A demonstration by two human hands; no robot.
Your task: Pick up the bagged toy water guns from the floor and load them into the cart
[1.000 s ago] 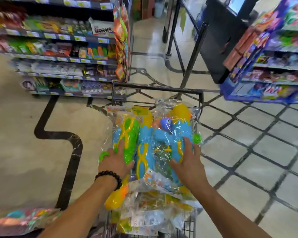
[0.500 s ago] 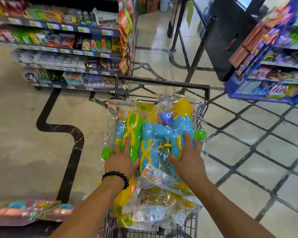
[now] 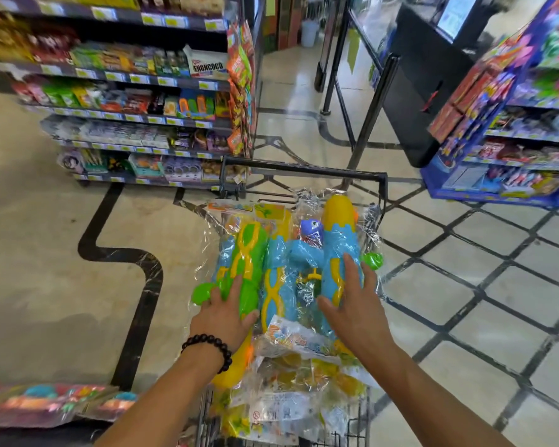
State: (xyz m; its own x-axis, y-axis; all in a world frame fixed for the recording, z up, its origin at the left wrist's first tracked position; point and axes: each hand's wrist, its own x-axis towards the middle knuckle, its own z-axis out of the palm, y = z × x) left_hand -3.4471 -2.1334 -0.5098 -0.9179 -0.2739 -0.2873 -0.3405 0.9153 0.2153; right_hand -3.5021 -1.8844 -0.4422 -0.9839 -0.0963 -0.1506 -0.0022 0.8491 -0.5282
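A shop aisle is lying ahead of both hands: a polished beige stone floor (image 3: 46, 269) with a black inlaid band and, to the right of the hands, a grid of dark lines. Stocked grey shelving with yellow price tags (image 3: 136, 101) is standing beyond and to the left of the left hand; a blue display rack of boxed toys (image 3: 513, 130) is standing beyond and to the right of the right hand.

Directly under the hands, a black-framed wire shopping cart (image 3: 304, 169) is carrying a pile of clear plastic bags holding toy water guns in blue, green and yellow (image 3: 291, 262). The pile is filling the basket and rising above its rim.

The left hand (image 3: 225, 312), with a black beaded bracelet (image 3: 208, 346) on its wrist, is resting flat with fingers spread on the green gun at the left of the top bag, gripping nothing. The right hand (image 3: 352, 301) is lying flat with fingers extended on the blue-and-yellow gun at the right of the same bag, likewise gripping nothing. Both palms are facing down on the plastic, with the bag's middle showing between them.

Near the left forearm, low and to its left, another clear bag of colourful toys (image 3: 49, 404) is lying outside the cart; its contents are blurred.
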